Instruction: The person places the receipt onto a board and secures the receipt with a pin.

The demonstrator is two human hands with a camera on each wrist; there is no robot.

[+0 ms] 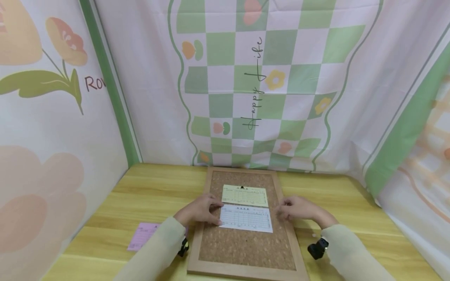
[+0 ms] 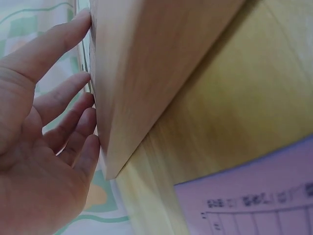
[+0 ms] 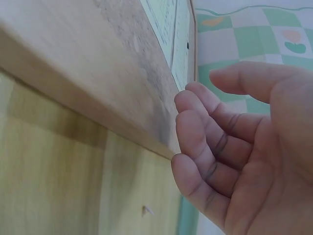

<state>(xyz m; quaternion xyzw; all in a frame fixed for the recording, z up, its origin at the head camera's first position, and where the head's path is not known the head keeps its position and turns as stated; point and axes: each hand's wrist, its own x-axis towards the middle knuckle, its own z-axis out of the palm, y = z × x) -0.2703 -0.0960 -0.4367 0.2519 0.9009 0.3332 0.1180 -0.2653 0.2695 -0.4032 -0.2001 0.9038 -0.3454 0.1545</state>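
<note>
A wood-framed cork board (image 1: 246, 249) lies on the table. On its upper half is a yellow printed slip (image 1: 245, 197) with a small black pin (image 1: 242, 187) at its top edge. Just below lies a white printed slip (image 1: 246, 219). My left hand (image 1: 201, 210) touches the left edge of the white slip, thumb at the lower corner and a finger near the upper one. In the left wrist view its fingers are extended at the board. Over the right side of the frame, my right hand (image 1: 299, 208) hovers beside the slips, fingers loosely bent and holding nothing.
A pink printed slip (image 1: 142, 236) lies on the wooden table (image 1: 154, 187) left of the board, partly behind the left sleeve. A tiny pale object (image 3: 147, 210) sits on the table to the right. Patterned curtains (image 1: 147, 78) surround the table.
</note>
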